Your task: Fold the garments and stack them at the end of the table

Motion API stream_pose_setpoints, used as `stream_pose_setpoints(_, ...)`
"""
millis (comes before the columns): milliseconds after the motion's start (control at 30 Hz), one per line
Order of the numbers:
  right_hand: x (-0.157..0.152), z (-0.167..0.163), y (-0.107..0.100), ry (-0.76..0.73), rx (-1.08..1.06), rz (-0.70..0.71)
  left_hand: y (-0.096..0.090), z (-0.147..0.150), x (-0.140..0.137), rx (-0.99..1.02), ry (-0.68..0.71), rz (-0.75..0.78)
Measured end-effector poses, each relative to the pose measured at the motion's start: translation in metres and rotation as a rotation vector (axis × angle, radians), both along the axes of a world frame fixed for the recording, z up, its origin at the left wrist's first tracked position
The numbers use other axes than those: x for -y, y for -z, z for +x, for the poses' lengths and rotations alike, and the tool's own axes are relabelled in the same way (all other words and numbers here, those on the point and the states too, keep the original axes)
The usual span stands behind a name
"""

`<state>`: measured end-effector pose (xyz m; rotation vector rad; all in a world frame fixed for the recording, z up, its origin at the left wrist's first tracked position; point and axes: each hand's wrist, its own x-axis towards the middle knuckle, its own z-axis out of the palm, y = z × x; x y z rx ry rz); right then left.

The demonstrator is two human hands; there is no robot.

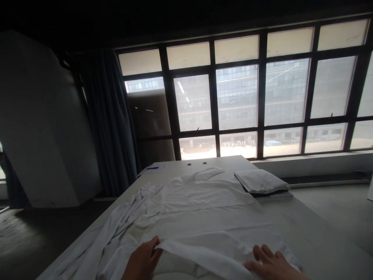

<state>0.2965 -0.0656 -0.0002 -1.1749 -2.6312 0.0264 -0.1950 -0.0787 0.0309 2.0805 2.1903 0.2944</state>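
A white shirt [204,194] lies spread on the white table, with a sleeve-like part stretching toward the far end. Low in the head view, my left hand [142,258] pinches a near edge of the cloth between thumb and fingers. My right hand [269,262] is at the other end of the same raised strip, its fingers curled and closed on the cloth; the exact grip is partly hidden. Between both hands, the strip of cloth is lifted slightly and runs slantwise. Crumpled white cloth [116,225] is bunched along the left side of the table.
On the white table [314,229], a folded stack of white cloth [260,181] lies at the right, with something dark under it. A blue pen [152,168] rests on paper at the far left corner. Windows [237,97] and a dark curtain [109,124] stand beyond.
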Motion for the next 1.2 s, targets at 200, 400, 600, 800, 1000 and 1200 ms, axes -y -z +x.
stream_pose_setpoints(200,-0.003,-0.003,0.003,-0.023,-0.014,-0.044,-0.001,0.001,0.0,-0.004,-0.015,-0.011)
stream_pose_setpoints(400,0.003,-0.003,-0.015,-0.031,-0.01,-0.109,-0.006,0.005,0.001,-0.008,-0.021,-0.03)
stream_pose_setpoints(600,0.003,-0.004,-0.021,-0.022,0.02,-0.147,-0.003,0.002,0.0,-0.011,-0.018,-0.016)
stream_pose_setpoints(800,0.008,-0.001,-0.021,0.119,-0.029,-0.135,0.0,0.0,-0.001,-0.026,-0.034,-0.029)
stream_pose_setpoints(1000,-0.01,0.004,-0.048,0.281,-0.01,-0.07,-0.002,-0.015,-0.001,0.086,0.099,-0.074)
stream_pose_setpoints(1200,-0.023,0.039,-0.034,0.337,-0.033,-0.154,-0.003,-0.042,0.001,0.144,0.175,-0.13)
